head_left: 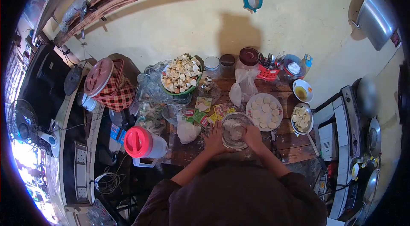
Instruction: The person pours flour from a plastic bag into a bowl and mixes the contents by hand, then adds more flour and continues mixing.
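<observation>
A round metal bowl (226,142) with pale flour or dough (233,129) in it stands near the table's front edge. My left hand (214,140) lies against the bowl's left rim, its fingers stretched out. Over the bowl's right side is my right hand (252,137), its fingers reaching down into the flour; their tips are hidden, and what they hold, if anything, cannot be made out. Right behind the bowl, a plate (278,112) carries several flat pale dough rounds (265,108). Colourful sachets (200,117) and a white bag (188,132) lie to the left.
A red-lidded jug (147,142) stands at the front left. Behind are a heaped basket (181,74), jars (212,66) and a red utensil basket (268,73). To the right are a bowl of yellow liquid (301,92), a pan of pale pieces (301,118) and a stove (352,115).
</observation>
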The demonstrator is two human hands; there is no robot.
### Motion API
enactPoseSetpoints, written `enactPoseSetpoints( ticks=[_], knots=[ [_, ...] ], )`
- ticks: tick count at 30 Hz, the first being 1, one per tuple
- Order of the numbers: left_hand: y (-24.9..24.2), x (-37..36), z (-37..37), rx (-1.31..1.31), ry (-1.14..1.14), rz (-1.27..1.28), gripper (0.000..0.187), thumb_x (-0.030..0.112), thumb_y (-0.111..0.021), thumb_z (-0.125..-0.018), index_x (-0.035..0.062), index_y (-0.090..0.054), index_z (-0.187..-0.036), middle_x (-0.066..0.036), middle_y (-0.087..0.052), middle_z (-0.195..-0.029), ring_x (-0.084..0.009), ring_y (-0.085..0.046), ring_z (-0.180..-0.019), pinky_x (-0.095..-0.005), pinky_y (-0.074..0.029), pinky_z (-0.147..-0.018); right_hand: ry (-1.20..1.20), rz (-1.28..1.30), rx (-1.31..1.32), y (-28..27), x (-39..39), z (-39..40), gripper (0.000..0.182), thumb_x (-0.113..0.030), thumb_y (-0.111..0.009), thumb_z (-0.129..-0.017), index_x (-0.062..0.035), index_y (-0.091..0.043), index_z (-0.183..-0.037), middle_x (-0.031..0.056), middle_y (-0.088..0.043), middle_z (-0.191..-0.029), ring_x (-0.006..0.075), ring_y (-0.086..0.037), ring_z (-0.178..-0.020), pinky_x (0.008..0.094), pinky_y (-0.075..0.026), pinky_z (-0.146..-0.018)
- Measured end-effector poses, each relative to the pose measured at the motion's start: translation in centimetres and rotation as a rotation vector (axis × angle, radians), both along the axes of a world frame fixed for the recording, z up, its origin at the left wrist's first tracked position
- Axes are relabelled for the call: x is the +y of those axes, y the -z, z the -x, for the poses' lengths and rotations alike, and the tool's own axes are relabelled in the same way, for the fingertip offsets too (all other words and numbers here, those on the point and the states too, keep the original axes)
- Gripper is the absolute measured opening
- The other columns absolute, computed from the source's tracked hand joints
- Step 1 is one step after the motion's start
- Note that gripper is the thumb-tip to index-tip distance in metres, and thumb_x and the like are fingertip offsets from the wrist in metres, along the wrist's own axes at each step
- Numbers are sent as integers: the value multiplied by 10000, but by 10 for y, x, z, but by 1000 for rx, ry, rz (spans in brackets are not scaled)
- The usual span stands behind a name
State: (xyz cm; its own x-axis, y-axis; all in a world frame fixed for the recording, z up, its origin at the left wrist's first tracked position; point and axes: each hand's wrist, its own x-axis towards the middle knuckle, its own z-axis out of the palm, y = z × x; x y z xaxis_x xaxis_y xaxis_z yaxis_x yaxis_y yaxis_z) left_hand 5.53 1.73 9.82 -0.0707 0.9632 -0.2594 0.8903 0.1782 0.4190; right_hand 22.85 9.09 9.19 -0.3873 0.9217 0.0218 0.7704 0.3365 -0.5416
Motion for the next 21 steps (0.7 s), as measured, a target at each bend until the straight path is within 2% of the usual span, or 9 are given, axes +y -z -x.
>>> enactPoseSetpoints(
  ticks=[5,7,8,10,11,13,17,19,21],
  knots=[
    [0,1,-3,8,-11,-14,1447,712,-731,-387,59,40,-1424,-105,-31,-1506,-366,-60,-1372,-758,-124,-930,104,-37,-97,11,-18,9,198,-96,-503,-766,-44,-674,-851,220,-616,-752,393,-601,-713,479,-481,-666],
    [0,3,-7,66,-50,52,1445,719,-725,-386,48,23,-1424,-108,-55,-1503,-368,-80,-1368,-764,-102,-926,-34,29,-224,13,-24,10,175,-90,-509,-742,-42,-673,-780,226,-617,-735,396,-607,-697,480,-488,-664],
    [0,3,-8,62,-46,54,1445,719,-725,-386,48,23,-1424,-108,-55,-1503,-368,-80,-1368,-764,-102,-926,-31,32,-227,12,-24,7,175,-90,-509,-742,-42,-673,-780,226,-617,-735,396,-607,-697,480,-488,-664],
    [-9,2,-9,61,-66,57,1436,717,-726,-392,38,6,-1424,-118,-75,-1499,-378,-91,-1363,-768,-90,-920,-213,140,-274,-6,-18,3,158,-106,-534,-726,-41,-671,-767,236,-612,-732,389,-615,-726,472,-490,-675],
    [-12,1,-11,59,-66,55,1436,717,-726,-392,38,6,-1424,-118,-75,-1499,-378,-91,-1363,-768,-90,-920,-213,139,-276,-6,-14,0,158,-106,-534,-726,-41,-671,-767,236,-612,-732,389,-615,-726,472,-490,-675],
    [-17,1,-11,112,-52,64,1431,709,-730,-397,32,1,-1424,-128,-86,-1496,-393,-96,-1359,-771,-90,-913,-402,215,-297,-12,-4,-6,154,-116,-551,-716,-35,-668,-778,232,-611,-738,384,-619,-751,462,-489,-689],
    [-18,1,-11,122,-33,91,1433,725,-720,-417,23,28,-1417,-148,-84,-1492,-407,-69,-1358,-741,-118,-943,-340,322,-359,-50,25,-10,160,-117,-569,-707,-21,-666,-790,226,-611,-744,387,-614,-748,464,-480,-679],
    [-15,2,-9,118,-18,104,1436,725,-719,-418,16,33,-1415,-153,-82,-1491,-410,-79,-1356,-747,-119,-936,-198,161,-285,-46,28,-7,181,-106,-547,-717,-27,-671,-822,211,-619,-750,390,-609,-736,464,-479,-676],
    [-14,1,-10,93,-28,91,1426,702,-734,-419,22,23,-1418,-156,-106,-1484,-408,-104,-1352,-761,-100,-923,-202,69,-219,-13,23,6,195,-93,-534,-719,-32,-673,-841,207,-621,-748,388,-608,-729,463,-479,-677]
  ],
)
